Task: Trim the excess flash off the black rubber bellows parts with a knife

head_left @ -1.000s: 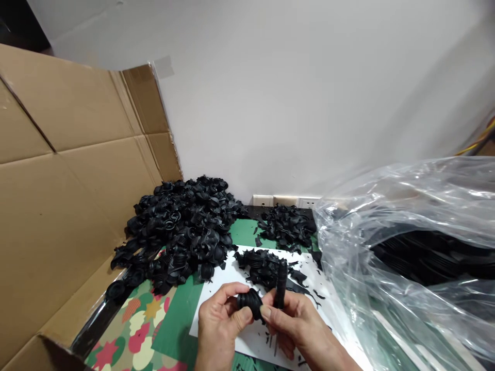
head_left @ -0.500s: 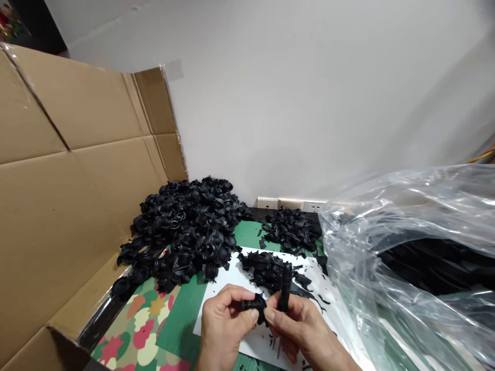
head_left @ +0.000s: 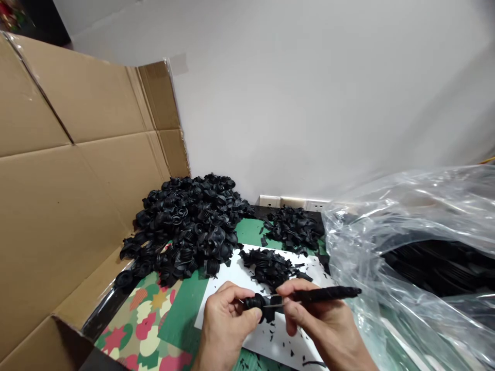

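A small ribbed black part (head_left: 253, 301) is located above a white sheet (head_left: 232, 270), pinched between the thumb and fingertips of the left hand (head_left: 226, 322). The right hand (head_left: 319, 317) grips a black-handled tool (head_left: 327, 294) between thumb and fingers; the tool lies nearly level, with two thin metal prongs extended to the part. Exact prong contact is too small to confirm. Just behind the hands, a scrap pile (head_left: 266, 265) occupies the sheet; loose black fragments lie around it. A second pile (head_left: 294, 229) sits farther back on the green surface (head_left: 249, 231), below the wall sockets (head_left: 294, 203). Left of the sheet, a large heap of black parts (head_left: 189, 226) borders the work area, resting partly on a patterned covering (head_left: 147, 324). A tall cardboard panel (head_left: 88, 103) bounds the left side. A clear plastic bag (head_left: 363, 226), containing black ribbed parts (head_left: 436, 263), obstructs the right side, near the handle end. The pale wall (head_left: 309, 103) closes the rear.
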Available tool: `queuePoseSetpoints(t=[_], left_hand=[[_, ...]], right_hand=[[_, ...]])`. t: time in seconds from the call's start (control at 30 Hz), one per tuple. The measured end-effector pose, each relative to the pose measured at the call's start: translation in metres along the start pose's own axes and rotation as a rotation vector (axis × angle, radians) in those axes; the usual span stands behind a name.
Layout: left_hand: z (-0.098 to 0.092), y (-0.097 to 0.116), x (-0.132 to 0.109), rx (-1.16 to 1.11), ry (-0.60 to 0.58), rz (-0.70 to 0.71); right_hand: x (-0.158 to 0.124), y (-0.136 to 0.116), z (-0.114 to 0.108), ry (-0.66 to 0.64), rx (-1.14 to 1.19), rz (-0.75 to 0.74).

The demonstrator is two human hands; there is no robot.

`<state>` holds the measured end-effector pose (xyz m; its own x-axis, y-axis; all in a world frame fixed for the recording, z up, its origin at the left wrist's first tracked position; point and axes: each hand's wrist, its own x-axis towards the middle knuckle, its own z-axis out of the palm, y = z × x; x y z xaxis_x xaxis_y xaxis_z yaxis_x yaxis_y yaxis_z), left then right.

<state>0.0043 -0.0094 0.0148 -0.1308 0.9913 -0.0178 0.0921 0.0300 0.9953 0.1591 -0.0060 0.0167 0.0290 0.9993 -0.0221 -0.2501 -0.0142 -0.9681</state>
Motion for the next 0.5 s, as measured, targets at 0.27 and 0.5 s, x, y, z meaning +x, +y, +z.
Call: queuePoseSetpoints(t=[0.27,0.5], left_hand=[[0.003,-0.002,-0.003,0.115,-0.025,0.126],[0.005,0.001,-0.006,0.228,-0.017,0.145]], right_hand=[[0.001,0.003,0.0,-0.073,0.003,-0.186],[0.002,0.011,-0.003,-0.06,-0.046,-0.145]])
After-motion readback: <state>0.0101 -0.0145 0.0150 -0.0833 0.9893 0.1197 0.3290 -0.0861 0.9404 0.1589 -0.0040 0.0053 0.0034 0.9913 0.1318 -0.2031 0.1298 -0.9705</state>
